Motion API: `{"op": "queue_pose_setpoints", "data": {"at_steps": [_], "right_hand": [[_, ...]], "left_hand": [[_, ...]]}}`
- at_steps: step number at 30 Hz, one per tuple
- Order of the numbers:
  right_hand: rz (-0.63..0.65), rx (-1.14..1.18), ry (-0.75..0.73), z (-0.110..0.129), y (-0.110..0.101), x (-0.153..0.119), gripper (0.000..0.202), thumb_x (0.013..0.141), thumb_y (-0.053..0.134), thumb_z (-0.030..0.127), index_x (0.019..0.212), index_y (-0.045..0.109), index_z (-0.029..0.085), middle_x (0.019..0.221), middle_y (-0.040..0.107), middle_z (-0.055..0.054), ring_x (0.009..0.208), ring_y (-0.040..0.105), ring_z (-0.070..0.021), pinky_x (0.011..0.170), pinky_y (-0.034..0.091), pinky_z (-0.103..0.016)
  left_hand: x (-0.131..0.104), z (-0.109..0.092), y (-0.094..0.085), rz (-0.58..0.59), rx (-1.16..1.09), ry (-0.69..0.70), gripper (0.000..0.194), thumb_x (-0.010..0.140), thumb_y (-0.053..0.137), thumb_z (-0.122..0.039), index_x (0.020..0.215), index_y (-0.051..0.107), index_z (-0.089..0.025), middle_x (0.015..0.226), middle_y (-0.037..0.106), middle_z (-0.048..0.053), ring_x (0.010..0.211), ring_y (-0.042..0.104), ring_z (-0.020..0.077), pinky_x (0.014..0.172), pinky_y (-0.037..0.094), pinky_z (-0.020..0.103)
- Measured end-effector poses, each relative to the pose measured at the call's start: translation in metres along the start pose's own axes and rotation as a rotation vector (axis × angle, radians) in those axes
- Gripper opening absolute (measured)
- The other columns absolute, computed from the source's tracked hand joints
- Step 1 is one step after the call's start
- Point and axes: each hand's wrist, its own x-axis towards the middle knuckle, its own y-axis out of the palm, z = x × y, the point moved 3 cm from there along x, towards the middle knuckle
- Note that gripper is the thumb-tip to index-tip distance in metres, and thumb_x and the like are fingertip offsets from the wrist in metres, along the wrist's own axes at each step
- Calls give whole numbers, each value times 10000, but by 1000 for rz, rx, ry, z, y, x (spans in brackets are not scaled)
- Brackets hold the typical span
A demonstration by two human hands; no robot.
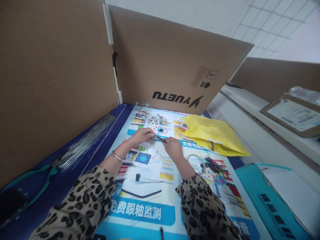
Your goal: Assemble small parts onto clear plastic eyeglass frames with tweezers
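My left hand [144, 135], with a silver bangle at its wrist, is closed in a pinch over the printed poster sheet [147, 213]. What its fingertips hold is too small to make out. My right hand [174, 149] grips a small dark metal tool, like slim pliers [161, 139], whose tip points left and reaches my left fingertips. Just beyond both hands lies a loose tangle of thin wire [160, 118]. Nearer me, right of my right forearm, are a clear round dish [196, 164] and a bunch of coloured wires or cords [214, 164].
Cardboard panels [165, 60] wall off the left and back. A bundle of thin metal wires [82, 143] and teal-handled pliers or cutters [45, 180] lie at left. On the right are a yellow bag [215, 133] and a teal folder [272, 203].
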Motion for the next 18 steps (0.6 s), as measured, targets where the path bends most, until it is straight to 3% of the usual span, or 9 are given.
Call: {"op": "queue_pose_setpoints", "data": {"at_steps": [6, 9, 13, 18], "right_hand": [[-30, -37, -19, -10, -6, -15, 158, 821, 485, 295, 807, 597, 185, 800, 601, -48, 791, 516, -163, 702, 280, -275], [-30, -37, -56, -10, -8, -21, 133, 810, 496, 270, 792, 598, 185, 781, 595, -47, 789, 501, -166, 707, 268, -281], [-36, -41, -116, -7, -8, -24, 128, 807, 492, 254, 808, 603, 191, 768, 588, -43, 765, 482, -169, 702, 257, -292], [-65, -107, -178, -4, -9, -23, 169, 819, 440, 183, 791, 606, 197, 752, 573, -50, 764, 455, -184, 706, 235, -321]], "left_hand": [[-7, 5, -13, -68, 256, -108, 233, 747, 463, -389, 693, 567, -188, 559, 557, -31, 526, 530, 112, 500, 355, 202], [-10, 7, -16, -41, 438, -103, 203, 707, 520, -379, 677, 601, -195, 608, 586, -18, 572, 514, 124, 524, 332, 208], [-13, 6, -10, 44, 579, -73, 189, 671, 568, -379, 662, 629, -200, 667, 609, 7, 609, 511, 145, 529, 296, 223], [-15, 2, -1, 41, 631, -41, 139, 681, 543, -300, 611, 606, -198, 669, 601, 25, 612, 499, 157, 536, 273, 236]]}}
